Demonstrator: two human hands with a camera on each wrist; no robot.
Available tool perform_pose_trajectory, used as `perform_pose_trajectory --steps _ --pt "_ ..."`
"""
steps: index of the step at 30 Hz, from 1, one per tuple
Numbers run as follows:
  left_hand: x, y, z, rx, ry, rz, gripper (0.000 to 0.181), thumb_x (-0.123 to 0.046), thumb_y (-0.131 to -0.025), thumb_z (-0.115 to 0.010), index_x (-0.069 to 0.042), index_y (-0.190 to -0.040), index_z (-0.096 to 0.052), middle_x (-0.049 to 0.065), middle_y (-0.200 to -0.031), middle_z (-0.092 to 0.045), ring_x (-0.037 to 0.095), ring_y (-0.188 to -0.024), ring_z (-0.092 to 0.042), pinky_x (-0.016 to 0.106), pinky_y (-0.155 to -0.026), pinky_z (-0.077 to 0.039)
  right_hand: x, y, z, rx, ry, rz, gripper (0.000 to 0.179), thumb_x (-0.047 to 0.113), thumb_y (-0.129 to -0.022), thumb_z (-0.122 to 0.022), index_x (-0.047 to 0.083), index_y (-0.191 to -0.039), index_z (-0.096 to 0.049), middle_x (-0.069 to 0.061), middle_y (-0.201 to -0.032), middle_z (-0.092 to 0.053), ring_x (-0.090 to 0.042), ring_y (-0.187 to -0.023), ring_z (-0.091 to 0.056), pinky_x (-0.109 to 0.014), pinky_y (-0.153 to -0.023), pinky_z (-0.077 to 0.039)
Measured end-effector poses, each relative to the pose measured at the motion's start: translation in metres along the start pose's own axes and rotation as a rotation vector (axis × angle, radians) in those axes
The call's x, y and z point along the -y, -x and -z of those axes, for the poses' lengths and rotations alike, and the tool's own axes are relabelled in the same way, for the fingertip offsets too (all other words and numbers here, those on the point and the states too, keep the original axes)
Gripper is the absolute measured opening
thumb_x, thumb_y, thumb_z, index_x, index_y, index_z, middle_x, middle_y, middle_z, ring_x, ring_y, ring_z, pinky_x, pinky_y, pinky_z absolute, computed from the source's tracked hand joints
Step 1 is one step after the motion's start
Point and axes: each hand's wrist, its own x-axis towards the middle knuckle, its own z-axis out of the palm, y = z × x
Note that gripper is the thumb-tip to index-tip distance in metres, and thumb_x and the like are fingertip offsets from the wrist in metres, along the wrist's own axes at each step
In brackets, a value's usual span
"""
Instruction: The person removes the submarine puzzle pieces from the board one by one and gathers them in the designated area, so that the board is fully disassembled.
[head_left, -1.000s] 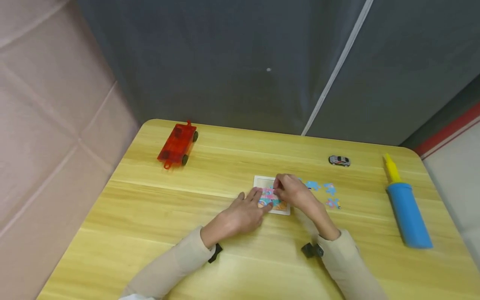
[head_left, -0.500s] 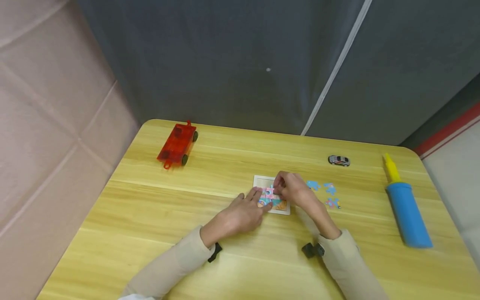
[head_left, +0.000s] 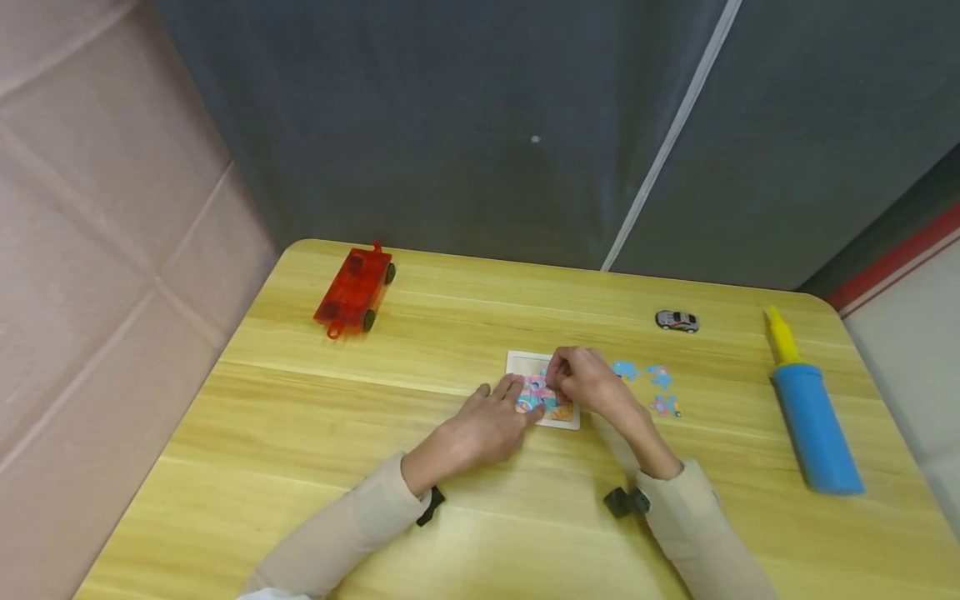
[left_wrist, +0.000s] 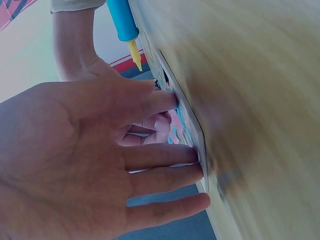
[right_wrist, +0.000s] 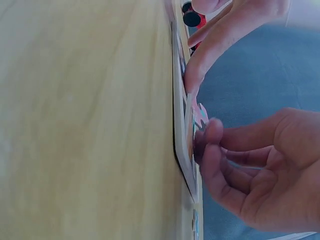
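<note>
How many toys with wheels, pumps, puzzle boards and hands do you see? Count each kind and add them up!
Toys with wheels: 2 (red cart, silver car)
Pumps: 1 (blue pump)
Puzzle boards: 1 (puzzle board)
Hands: 2 (left hand, right hand)
Total: 6

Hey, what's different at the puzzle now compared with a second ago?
Very little: the right hand has shifted only slightly over the puzzle frame, its fingertips pinching a pink piece. No clear new hold or release shows. The left hand stays with its fingers on the puzzle; the loose pieces, silver toy car, red toy wagon and blue pump lie as before.
</note>
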Motion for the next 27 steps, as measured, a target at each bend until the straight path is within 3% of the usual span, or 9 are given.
perform_pose_trajectory --steps 7,12,20,27 --pt "0.0 -0.001 -0.001 0.0 -0.001 0.0 0.051 -0.024 -0.118 -0.048 -0.029 -0.168 -0.048 0.023 -0.179 -0.029 0.036 -0.169 -0.025 0.056 -0.13 -0.038 -0.002 0.0 0.006 0.015 -0.063 0.033 0.022 -0.014 -0.098 -0.055 0.0 -0.093 -0.07 -0.008 -0.075 -0.069 -0.016 -0.062 -0.065 -0.025 -0.06 -0.05" --pt "0.001 0.0 -0.002 -0.016 -0.011 -0.012 0.051 -0.023 -0.117 -0.049 -0.028 -0.168 -0.049 0.023 -0.178 -0.03 0.037 -0.168 -0.028 0.055 -0.129 -0.04 -0.014 0.005 0.027 0.011 -0.075 0.021 0.017 -0.012 -0.1 -0.058 -0.002 -0.095 -0.07 -0.009 -0.076 -0.07 -0.019 -0.065 -0.066 -0.025 -0.061 -0.051" --pt "0.001 0.001 -0.001 -0.02 0.024 -0.015 0.051 -0.021 -0.117 -0.047 -0.026 -0.168 -0.048 0.023 -0.179 -0.027 0.037 -0.168 -0.026 0.057 -0.129 -0.041 -0.044 0.032 0.073 0.149 -0.104 -0.02 0.018 -0.015 -0.097 -0.053 -0.006 -0.092 -0.068 -0.012 -0.078 -0.069 -0.021 -0.067 -0.065 -0.032 -0.06 -0.058" --pt "0.002 0.0 -0.001 -0.017 0.037 -0.011 0.051 -0.02 -0.117 -0.046 -0.026 -0.168 -0.047 0.023 -0.179 -0.027 0.038 -0.168 -0.025 0.056 -0.128 -0.041 -0.053 0.037 0.083 0.193 -0.091 -0.075 0.019 -0.016 -0.094 -0.052 -0.006 -0.091 -0.068 -0.009 -0.077 -0.067 -0.02 -0.067 -0.062 -0.031 -0.057 -0.055"
